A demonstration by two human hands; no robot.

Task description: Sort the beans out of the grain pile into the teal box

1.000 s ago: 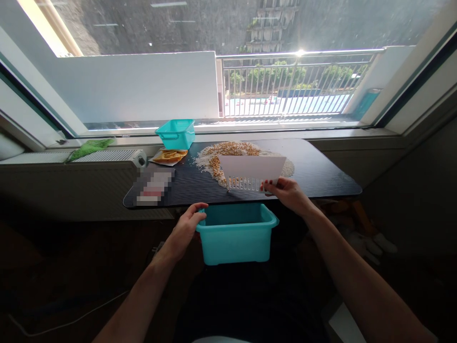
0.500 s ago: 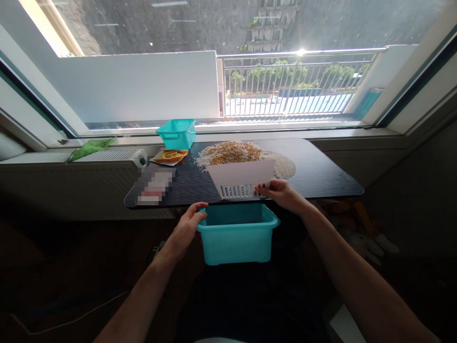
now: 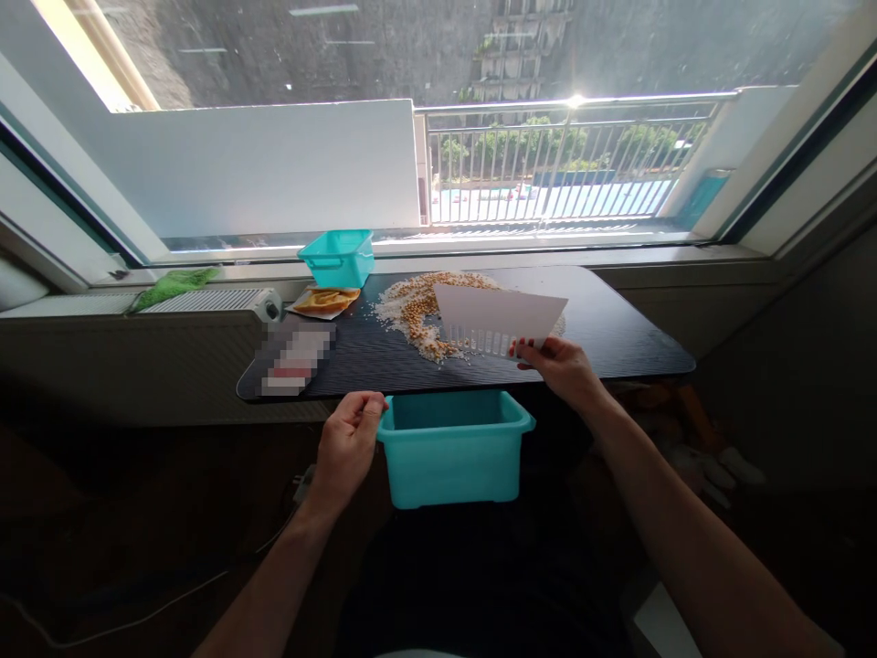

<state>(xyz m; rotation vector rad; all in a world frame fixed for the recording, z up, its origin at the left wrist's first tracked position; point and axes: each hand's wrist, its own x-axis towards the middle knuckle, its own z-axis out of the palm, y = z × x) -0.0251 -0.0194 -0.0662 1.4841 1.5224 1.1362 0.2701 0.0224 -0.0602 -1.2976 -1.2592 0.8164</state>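
Slotted white sheet [image 3: 503, 309] held at the mixed grain [image 3: 415, 317].
The right hand [image 3: 560, 366] pinches its lower right corner between closed fingers, probably keeping the slots low towards the heap, which spreads inward from the surface's [image 3: 617, 334] far edge. The left hand [image 3: 347, 448], fingers curled nearly closed (gripping or merely touching, I cannot tell), sits at the teal bin's [image 3: 453, 468] left rim below the near edge, perhaps steadying it.
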